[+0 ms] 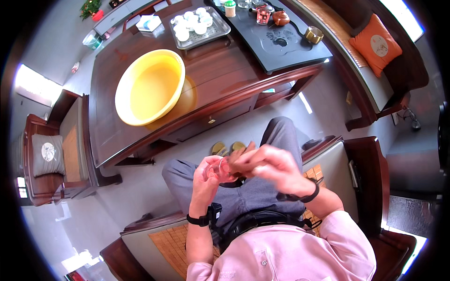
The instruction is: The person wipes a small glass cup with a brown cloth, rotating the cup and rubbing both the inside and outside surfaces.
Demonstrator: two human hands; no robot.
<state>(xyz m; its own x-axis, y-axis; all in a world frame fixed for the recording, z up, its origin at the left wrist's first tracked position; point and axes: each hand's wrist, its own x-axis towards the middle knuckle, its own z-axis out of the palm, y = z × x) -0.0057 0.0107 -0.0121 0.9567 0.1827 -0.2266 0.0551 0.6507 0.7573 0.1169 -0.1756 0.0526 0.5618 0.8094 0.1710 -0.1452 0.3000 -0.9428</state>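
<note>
Above my lap, my left hand (208, 175) grips a small clear glass cup (222, 168) with red marks, its mouth turned toward the right. My right hand (277, 168) holds a brown cloth (244, 162) against the cup's mouth; the hand and the cloth are blurred. Whether the cloth reaches inside the cup I cannot tell. On the wooden table in front stands a yellow plastic basin (150, 87) holding liquid. Beyond it a metal tray (216, 33) carries several white cups (192, 23).
The dark wooden table's edge (211, 109) runs before my knees. A black tea tray (295, 56) holds a brown teapot (281, 18), another red-marked glass (263, 16) and a gold-coloured bowl (314, 34). A tissue box (148, 23) stands at the far left. Wooden seats stand on both sides.
</note>
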